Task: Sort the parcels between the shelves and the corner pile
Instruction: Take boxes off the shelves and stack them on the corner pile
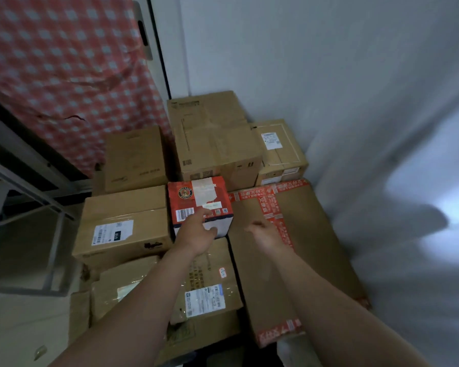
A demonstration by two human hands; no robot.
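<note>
A pile of cardboard parcels fills the room's corner. In its middle stands a small red box [199, 200] with a round logo, tape and a barcode. My left hand [198, 230] reaches to its near face, fingers stretched and touching it just below the top edge. My right hand [263, 233] hovers to the right of the box, above a large flat carton with red tape [302, 242], fingers loosely curled and holding nothing. A brown carton with a white label [122, 226] sits left of the red box, and a taped parcel [207, 287] lies below it under my left forearm.
Taller brown cartons [212, 139] and a smaller one [278, 152] stack against the white wall behind. A grey metal shelf frame [32, 186] with a red checked cloth [64, 70] over it stands at the left. Pale floor shows at the bottom left.
</note>
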